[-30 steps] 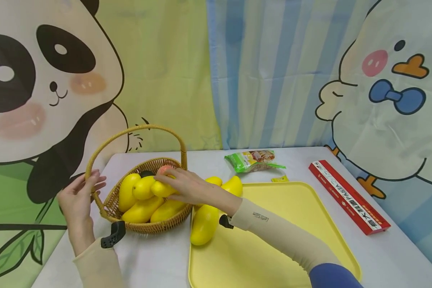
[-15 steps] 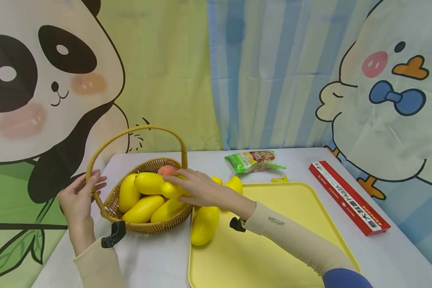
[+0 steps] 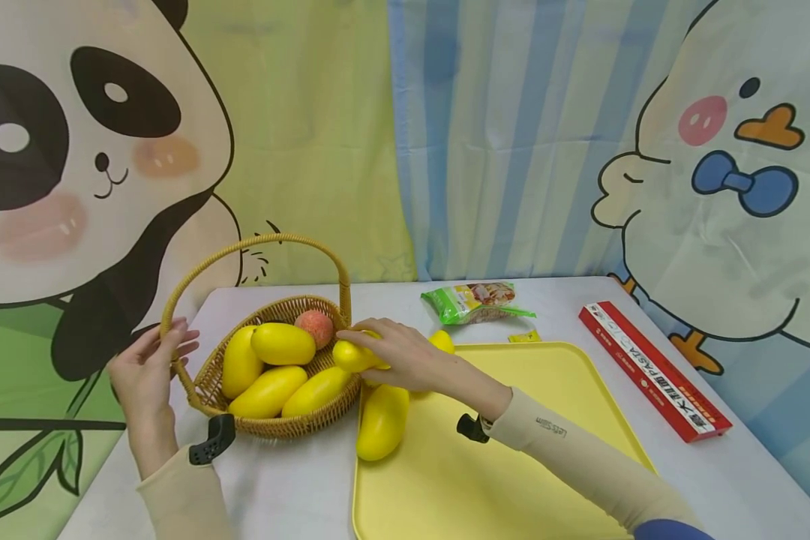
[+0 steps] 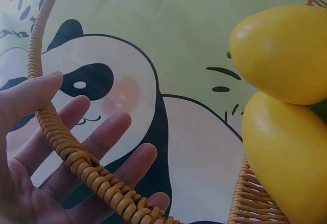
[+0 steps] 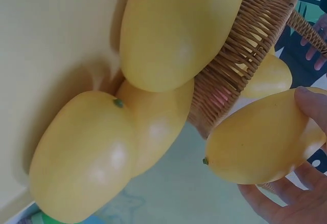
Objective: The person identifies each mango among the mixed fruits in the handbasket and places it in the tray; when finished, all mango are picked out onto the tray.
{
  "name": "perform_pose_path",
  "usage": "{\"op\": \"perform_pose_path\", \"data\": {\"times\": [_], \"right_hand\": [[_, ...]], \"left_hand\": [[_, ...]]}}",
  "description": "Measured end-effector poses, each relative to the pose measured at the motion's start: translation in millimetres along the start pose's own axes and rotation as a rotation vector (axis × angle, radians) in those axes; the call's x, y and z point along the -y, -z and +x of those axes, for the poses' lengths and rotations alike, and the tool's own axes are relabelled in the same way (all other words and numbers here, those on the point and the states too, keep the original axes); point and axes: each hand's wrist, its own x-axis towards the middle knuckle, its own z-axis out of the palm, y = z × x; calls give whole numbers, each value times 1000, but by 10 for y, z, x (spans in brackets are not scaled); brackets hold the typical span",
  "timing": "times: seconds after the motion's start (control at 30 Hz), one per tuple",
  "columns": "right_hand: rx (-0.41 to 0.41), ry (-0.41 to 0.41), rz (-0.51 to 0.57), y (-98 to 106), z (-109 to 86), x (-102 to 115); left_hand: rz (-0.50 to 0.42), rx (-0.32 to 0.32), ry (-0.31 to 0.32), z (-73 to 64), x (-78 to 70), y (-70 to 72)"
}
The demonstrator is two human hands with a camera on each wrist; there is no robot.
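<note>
My left hand (image 3: 147,371) is at the wicker basket's (image 3: 290,427) left side, the handle (image 4: 64,147) lying between the thumb and the relaxed, spread fingers. Several yellow mangoes (image 3: 266,391) and a pinkish-red peach (image 3: 315,328) sit inside the basket. Thumb on one side and fingers on the other, my right hand (image 3: 415,358) grips another mango (image 5: 260,137) just off the basket's right rim. Below and behind that hand, more mangoes (image 3: 382,424) lie at the left edge of the yellow tray (image 3: 499,472); the hand partly hides them in the head view.
A green food packet (image 3: 475,301) lies behind the tray, with a small yellow packet (image 3: 525,336) near the tray's back edge. To the right rests a long red pasta box (image 3: 655,371). The basket handle arches high over the fruit. Printed curtains (image 3: 499,135) hang behind the table.
My right hand has moved right with its mango, from over the basket to past its rim, uncovering the peach. One mango in the basket has shifted over a dark item. The left hand stays put.
</note>
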Motion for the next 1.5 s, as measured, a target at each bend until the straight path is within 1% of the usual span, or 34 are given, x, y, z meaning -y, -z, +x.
{"op": "perform_pose_path", "data": {"times": [0.2, 0.5, 0.7, 0.87, 0.97, 1.23, 1.5], "right_hand": [[-29, 4, 3, -3, -101, -65], [-14, -33, -21, -9, -214, -116], [-56, -3, -23, -17, -302, -143], [-83, 11, -46, -32, -377, -157], [-86, 19, -56, -40, -408, -163], [-100, 44, -64, -46, -483, -176], [-85, 27, -61, -52, -571, -176]], "left_hand": [[4, -1, 9, -2, -2, -2], [13, -3, 1, -2, 0, 1], [6, -5, 10, 2, -4, 3], [7, -5, 16, 4, -9, 0], [10, -5, 19, 6, -12, -1], [19, -6, 4, -2, 0, -4], [20, -8, -6, -11, 2, -3]]}}
